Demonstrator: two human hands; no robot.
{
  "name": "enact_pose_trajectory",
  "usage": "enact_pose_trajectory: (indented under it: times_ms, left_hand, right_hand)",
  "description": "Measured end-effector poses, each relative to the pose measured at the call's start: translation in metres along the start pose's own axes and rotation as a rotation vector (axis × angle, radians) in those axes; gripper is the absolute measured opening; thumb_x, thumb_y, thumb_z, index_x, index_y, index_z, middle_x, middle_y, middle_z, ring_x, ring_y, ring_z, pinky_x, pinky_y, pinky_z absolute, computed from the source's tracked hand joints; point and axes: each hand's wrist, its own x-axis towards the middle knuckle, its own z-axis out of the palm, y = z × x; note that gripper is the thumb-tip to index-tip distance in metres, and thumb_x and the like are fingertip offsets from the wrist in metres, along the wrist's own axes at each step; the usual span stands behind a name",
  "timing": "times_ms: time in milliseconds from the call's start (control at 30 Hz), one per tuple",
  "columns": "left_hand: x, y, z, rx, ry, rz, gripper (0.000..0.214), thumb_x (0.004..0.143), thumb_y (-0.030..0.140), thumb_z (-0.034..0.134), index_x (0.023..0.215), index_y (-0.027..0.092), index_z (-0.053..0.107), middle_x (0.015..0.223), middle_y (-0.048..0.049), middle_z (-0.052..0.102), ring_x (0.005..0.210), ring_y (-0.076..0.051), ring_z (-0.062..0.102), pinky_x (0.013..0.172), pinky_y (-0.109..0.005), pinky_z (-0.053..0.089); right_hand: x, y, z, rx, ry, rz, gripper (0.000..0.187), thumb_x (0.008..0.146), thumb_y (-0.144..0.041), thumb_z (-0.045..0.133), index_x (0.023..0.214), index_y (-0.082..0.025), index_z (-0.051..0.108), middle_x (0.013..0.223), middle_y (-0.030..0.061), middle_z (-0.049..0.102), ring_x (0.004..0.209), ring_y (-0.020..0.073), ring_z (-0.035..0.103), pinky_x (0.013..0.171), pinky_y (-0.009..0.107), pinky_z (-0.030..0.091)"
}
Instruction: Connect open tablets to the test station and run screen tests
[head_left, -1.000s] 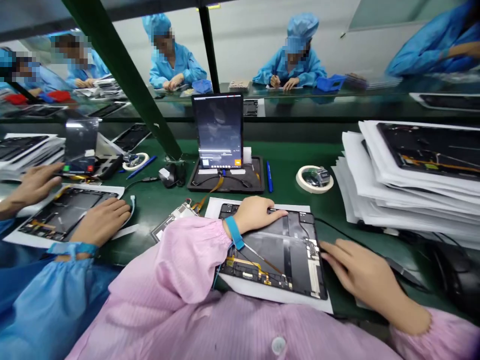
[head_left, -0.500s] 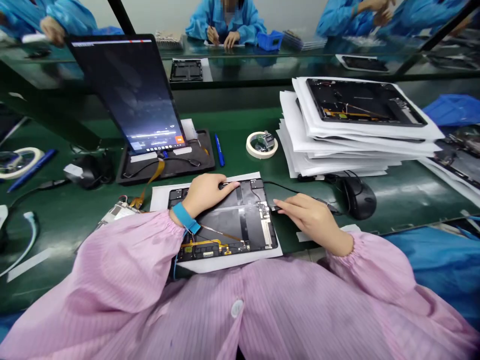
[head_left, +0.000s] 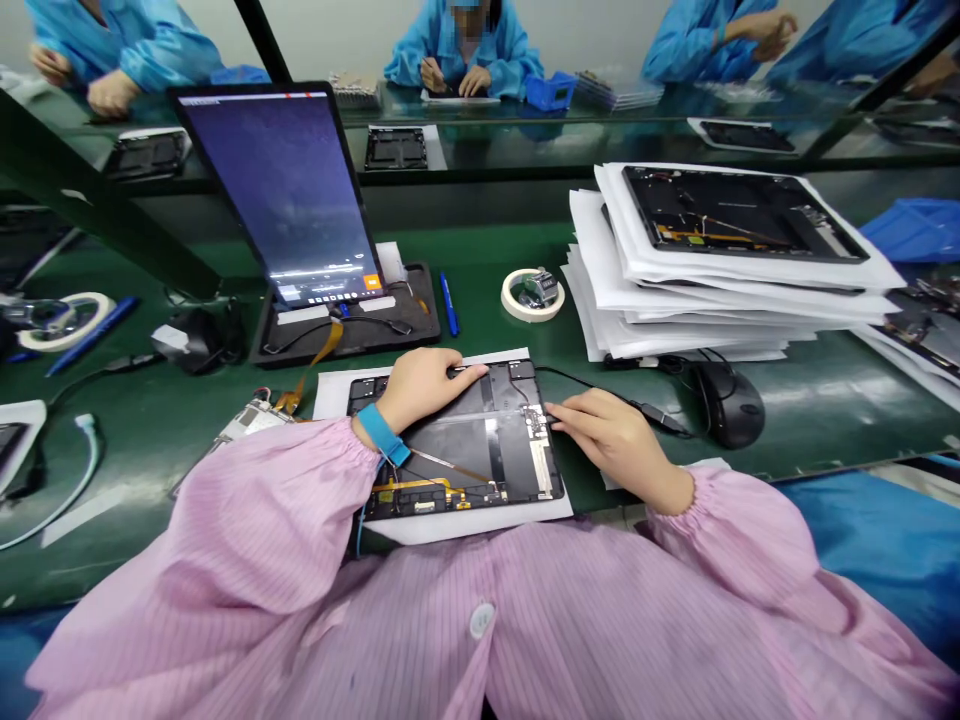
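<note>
An opened tablet [head_left: 450, 440], its black inside bare with a small circuit board and orange ribbon cables, lies on a white sheet [head_left: 337, 390] before me. My left hand [head_left: 420, 390], with a blue wrist strap [head_left: 384, 434], grips the tablet's far edge; its thumb lies on the inside and the other fingertips are hidden. At the tablet's right edge, my right hand [head_left: 619, 440] pinches a small dark cable plug [head_left: 550, 414], mostly covered by the fingers. A black cable [head_left: 577, 376] passes behind that hand toward a black mouse [head_left: 727, 402].
A lit display [head_left: 285, 200] leans in a black tray [head_left: 345, 345] behind the tablet. A blue pen [head_left: 449, 304], a tape roll [head_left: 514, 306] and a stack of tablets between white sheets [head_left: 615, 330] stand beyond. Co-workers in blue sit across the bench.
My right hand has moved slightly left, bringing the plug against the tablet's right edge. My left hand stays on the tablet. The whole view has shifted a little.
</note>
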Motion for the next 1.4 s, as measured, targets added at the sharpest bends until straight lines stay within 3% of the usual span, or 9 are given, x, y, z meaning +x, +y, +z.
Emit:
enact_pose_trajectory:
  times_ms: [133, 233, 367, 467, 633, 767, 967, 1133, 1400]
  left_hand:
    - [-0.002, 0.005, -0.008, -0.134, 0.05, -0.007, 0.046, 0.085, 0.059, 0.051, 0.068, 0.019, 0.066, 0.069, -0.0046, 0.067, 0.066, -0.02, 0.059, 0.059, -0.029, 0.036]
    - [0.0, -0.009, -0.041, -0.229, 0.237, 0.019, 0.033, 0.086, 0.047, 0.055, 0.075, 0.018, 0.067, 0.079, -0.0038, 0.07, 0.076, -0.019, 0.062, 0.07, -0.028, 0.043]
    - [-0.007, -0.074, -0.108, -0.248, 0.673, -0.198, 0.025, 0.09, 0.024, 0.044, 0.093, 0.015, 0.067, 0.097, -0.0063, 0.071, 0.093, -0.019, 0.063, 0.085, -0.028, 0.045]
    - [-0.011, -0.137, -0.133, -0.217, 0.669, -0.495, 0.034, 0.08, 0.01, 0.047, 0.111, 0.012, 0.063, 0.107, -0.0101, 0.069, 0.1, -0.02, 0.063, 0.089, -0.028, 0.045]
    - [0.0, -0.187, -0.116, -0.166, 0.511, -0.57, 0.019, 0.069, 0.02, 0.069, 0.088, 0.016, 0.069, 0.097, -0.0094, 0.071, 0.095, -0.025, 0.063, 0.087, -0.032, 0.045]
    - [0.004, -0.183, -0.101, -0.046, 0.585, -0.594, 0.019, 0.071, 0.038, 0.069, 0.076, 0.021, 0.066, 0.09, -0.0081, 0.07, 0.099, -0.029, 0.06, 0.09, -0.04, 0.042]
    - [0.002, -0.184, -0.111, -0.335, 0.673, -0.545, 0.023, 0.066, 0.014, 0.063, 0.089, 0.017, 0.066, 0.103, -0.0095, 0.069, 0.106, -0.026, 0.058, 0.096, -0.037, 0.04]
    - [0.016, -0.187, -0.122, -0.528, 0.72, -0.543, 0.032, 0.077, 0.013, 0.048, 0.106, 0.013, 0.063, 0.103, -0.0106, 0.07, 0.09, -0.019, 0.064, 0.078, -0.031, 0.049]
    - [0.036, -0.187, -0.109, -0.582, 0.854, -0.473, 0.022, 0.072, 0.028, 0.069, 0.087, 0.014, 0.06, 0.09, -0.0076, 0.067, 0.087, -0.018, 0.061, 0.083, -0.03, 0.045]
  right_hand:
    - [-0.001, 0.003, 0.002, 0.064, 0.002, 0.015, 0.021, 0.095, -0.027, 0.051, 0.105, -0.022, 0.069, 0.094, 0.0054, 0.068, 0.085, 0.0198, 0.062, 0.078, 0.036, 0.053]
    - [-0.003, 0.017, 0.008, 0.029, -0.003, 0.009, 0.022, 0.094, -0.034, 0.051, 0.103, -0.023, 0.068, 0.096, 0.0049, 0.068, 0.088, 0.0215, 0.063, 0.08, 0.037, 0.053]
    - [-0.002, 0.033, 0.016, -0.005, 0.003, -0.039, 0.027, 0.093, -0.043, 0.05, 0.1, -0.025, 0.069, 0.098, 0.005, 0.066, 0.088, 0.0222, 0.064, 0.08, 0.037, 0.053]
    - [-0.001, 0.034, 0.016, -0.005, 0.001, -0.034, 0.03, 0.093, -0.046, 0.049, 0.098, -0.026, 0.07, 0.098, 0.005, 0.066, 0.087, 0.0221, 0.065, 0.079, 0.036, 0.054]
    - [0.001, 0.032, 0.015, 0.007, -0.009, -0.002, 0.032, 0.092, -0.049, 0.048, 0.096, -0.028, 0.07, 0.096, 0.0046, 0.066, 0.084, 0.0215, 0.065, 0.075, 0.034, 0.055]
    - [0.002, 0.033, 0.015, 0.014, -0.025, 0.014, 0.03, 0.092, -0.049, 0.048, 0.097, -0.028, 0.069, 0.098, 0.0037, 0.066, 0.086, 0.0215, 0.065, 0.074, 0.033, 0.056]
    - [0.0, 0.033, 0.014, 0.031, -0.047, 0.041, 0.029, 0.091, -0.049, 0.05, 0.098, -0.027, 0.068, 0.099, 0.0044, 0.066, 0.087, 0.0216, 0.065, 0.075, 0.032, 0.056]
    - [0.002, 0.033, 0.014, 0.05, -0.049, 0.045, 0.03, 0.091, -0.049, 0.049, 0.097, -0.027, 0.068, 0.098, 0.0044, 0.066, 0.087, 0.022, 0.066, 0.074, 0.033, 0.056]
    - [0.003, 0.03, 0.014, 0.051, -0.025, 0.064, 0.033, 0.09, -0.051, 0.051, 0.096, -0.025, 0.069, 0.097, 0.0049, 0.067, 0.087, 0.0217, 0.066, 0.075, 0.032, 0.055]
